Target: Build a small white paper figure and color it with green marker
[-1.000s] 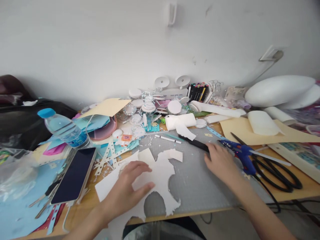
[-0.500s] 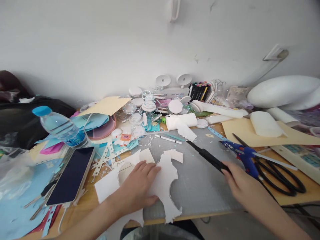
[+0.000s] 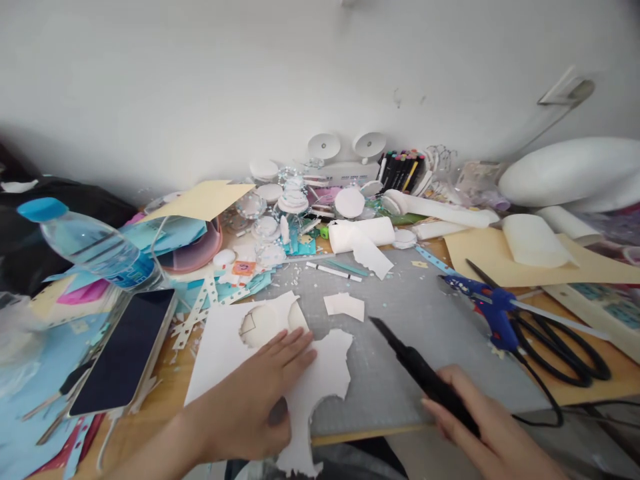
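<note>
My left hand (image 3: 265, 387) lies flat with its fingers stretched out on white sheets with ragged cut-outs. Under the fingers is a torn-edged white sheet (image 3: 333, 367), which hangs past the table's front edge. A round hole shows in the white sheet (image 3: 225, 327) to its left. In my right hand (image 3: 465, 413) is a black utility knife (image 3: 425, 377), its blade pointing up and left over the grey cutting mat (image 3: 380, 360). A small white scrap (image 3: 345, 306) rests on the mat beyond my left hand.
On the left stand a tilted water bottle (image 3: 95, 247) and a phone (image 3: 125, 353). A blue glue gun (image 3: 493, 310) and large black scissors (image 3: 560, 347) lie to the right. Paper rolls, white discs and markers (image 3: 403, 172) crowd the back along the wall.
My left hand and the ragged sheet have moved towards me, leaving the small scrap separate on the mat. My right hand has come nearer with the knife. The view has shifted slightly.
</note>
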Motion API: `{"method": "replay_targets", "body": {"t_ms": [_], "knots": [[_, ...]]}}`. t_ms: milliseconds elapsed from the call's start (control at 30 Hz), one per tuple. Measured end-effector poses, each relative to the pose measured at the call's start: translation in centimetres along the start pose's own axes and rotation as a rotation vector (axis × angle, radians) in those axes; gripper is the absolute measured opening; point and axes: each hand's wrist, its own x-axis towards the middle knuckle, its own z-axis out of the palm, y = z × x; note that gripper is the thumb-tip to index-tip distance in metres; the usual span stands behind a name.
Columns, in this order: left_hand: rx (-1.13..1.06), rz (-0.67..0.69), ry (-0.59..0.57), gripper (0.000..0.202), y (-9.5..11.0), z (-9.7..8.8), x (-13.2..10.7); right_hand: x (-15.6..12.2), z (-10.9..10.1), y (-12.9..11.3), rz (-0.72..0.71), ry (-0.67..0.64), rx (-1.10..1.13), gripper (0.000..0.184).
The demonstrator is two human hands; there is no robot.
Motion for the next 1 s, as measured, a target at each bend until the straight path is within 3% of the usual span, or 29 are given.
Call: {"method": "replay_targets", "body": {"t_ms": [133, 267, 667, 1000], "knots": [[0.075, -0.048, 0.125, 0.062, 0.6, 2.2, 0.2, 0.7, 1.2, -1.2, -0.063, -0.102, -0.109, 0.031], [0.132, -0.045, 0.146, 0.059, 0.4, 3.3, 0.5, 1.7, 2.1, -2.0, -0.149, -0.141, -0.262, 0.030], [0.093, -0.058, 0.155, 0.060, 0.4, 2.9, 0.6, 2.9, 2.3, -3.0, -0.343, -0.083, -0.606, 0.015], [0.080, -0.099, 0.120, 0.072, 0.6, 2.7, 0.9, 3.7, 1.6, -5.2, -0.277, -0.179, -0.706, 0.008]]}}
